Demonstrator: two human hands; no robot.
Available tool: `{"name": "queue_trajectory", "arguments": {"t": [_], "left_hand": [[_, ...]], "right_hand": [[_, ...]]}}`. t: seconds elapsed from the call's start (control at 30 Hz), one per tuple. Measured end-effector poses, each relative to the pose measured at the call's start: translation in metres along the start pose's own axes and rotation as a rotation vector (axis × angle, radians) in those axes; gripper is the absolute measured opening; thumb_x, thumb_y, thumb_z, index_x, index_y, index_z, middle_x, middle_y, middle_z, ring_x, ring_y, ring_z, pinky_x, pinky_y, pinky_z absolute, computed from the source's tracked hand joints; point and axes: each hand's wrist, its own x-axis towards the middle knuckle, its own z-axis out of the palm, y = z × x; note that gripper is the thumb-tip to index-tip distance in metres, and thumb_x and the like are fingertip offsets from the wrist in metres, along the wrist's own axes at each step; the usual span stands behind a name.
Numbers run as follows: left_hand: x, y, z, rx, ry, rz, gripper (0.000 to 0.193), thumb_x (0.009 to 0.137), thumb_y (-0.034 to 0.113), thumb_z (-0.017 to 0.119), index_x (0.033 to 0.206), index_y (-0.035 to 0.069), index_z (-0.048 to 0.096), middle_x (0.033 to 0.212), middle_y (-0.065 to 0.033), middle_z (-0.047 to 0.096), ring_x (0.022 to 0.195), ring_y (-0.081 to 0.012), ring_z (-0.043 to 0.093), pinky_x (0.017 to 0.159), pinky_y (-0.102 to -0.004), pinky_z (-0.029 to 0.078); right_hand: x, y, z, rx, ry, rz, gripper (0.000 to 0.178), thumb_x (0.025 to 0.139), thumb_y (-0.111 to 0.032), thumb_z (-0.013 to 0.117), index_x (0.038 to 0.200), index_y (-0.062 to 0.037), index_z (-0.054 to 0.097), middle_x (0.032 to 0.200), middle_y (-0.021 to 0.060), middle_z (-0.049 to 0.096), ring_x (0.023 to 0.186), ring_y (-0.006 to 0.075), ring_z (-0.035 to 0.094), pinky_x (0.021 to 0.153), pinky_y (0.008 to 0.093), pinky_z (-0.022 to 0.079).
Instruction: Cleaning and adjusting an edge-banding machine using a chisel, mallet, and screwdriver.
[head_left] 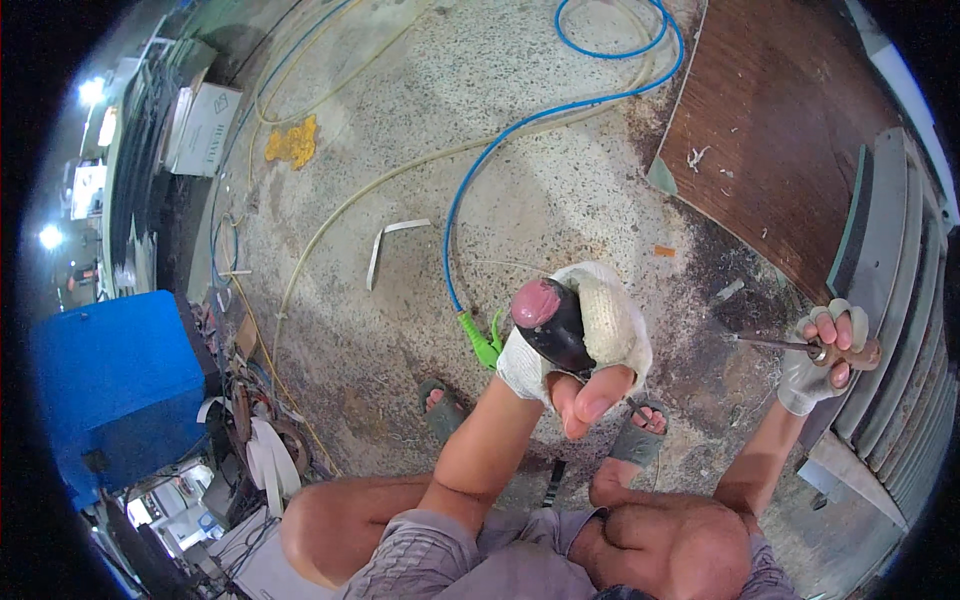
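My left hand (610,330), in a white knitted glove with bare fingertips, is closed around a black handle with a rounded pink end (536,303). The rest of that tool is mostly hidden by the glove, and its kind cannot be made out. Off to the right, my right hand (828,345), also in a white fingerless glove, grips a wooden-handled screwdriver (848,356). The metal shank points left, over the floor. A green air blow gun (480,343) on a blue hose (470,190) lies just left of my left hand.
A brown board (770,130) lies at the far right, beside stacked grey curved panels (890,290). At left stand a blue box-shaped thing (125,380) and a white carton (205,130). A pale hose (350,205) and a bent white strip (376,250) lie on the speckled floor.
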Motion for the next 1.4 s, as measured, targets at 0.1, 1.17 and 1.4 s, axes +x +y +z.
{"name": "queue_trajectory", "arguments": {"t": [0.1, 1.17, 1.4], "left_hand": [[-0.002, 0.001, 0.007, 0.059, 0.048, 0.057, 0.035, 0.059, 0.000, 0.091, 0.085, -0.002, 0.067, 0.064, -0.0173, 0.066, 0.048, -0.0236, 0.065, 0.038, -0.0305, 0.052], [0.175, -0.039, 0.043, 1.163, -0.117, -0.603, 0.076, 0.061, 0.035, 0.089, 0.124, 0.003, 0.060, 0.108, -0.0008, 0.064, 0.097, -0.0087, 0.058, 0.089, -0.0260, 0.047], [0.185, -0.053, 0.036, 1.094, -0.211, -0.570, 0.085, 0.046, 0.017, 0.097, 0.123, 0.005, 0.061, 0.110, 0.0001, 0.066, 0.101, -0.0094, 0.060, 0.093, -0.0281, 0.049]], "right_hand": [[-0.003, -0.003, -0.006, 0.004, -0.008, 0.013, 0.045, 0.070, 0.003, 0.083, 0.091, -0.0169, 0.048, 0.098, -0.0029, 0.050, 0.097, 0.0172, 0.053, 0.099, 0.0399, 0.049], [0.029, 0.003, 0.164, -0.870, 0.035, -0.009, 0.043, 0.076, 0.003, 0.080, 0.117, -0.0051, 0.070, 0.098, 0.0025, 0.068, 0.080, 0.0086, 0.060, 0.071, 0.0228, 0.050], [0.023, -0.005, 0.174, -0.536, 0.214, -0.005, 0.034, 0.074, -0.011, 0.088, 0.100, -0.0063, 0.067, 0.092, 0.0001, 0.065, 0.082, 0.0101, 0.060, 0.075, 0.0261, 0.049]]}}
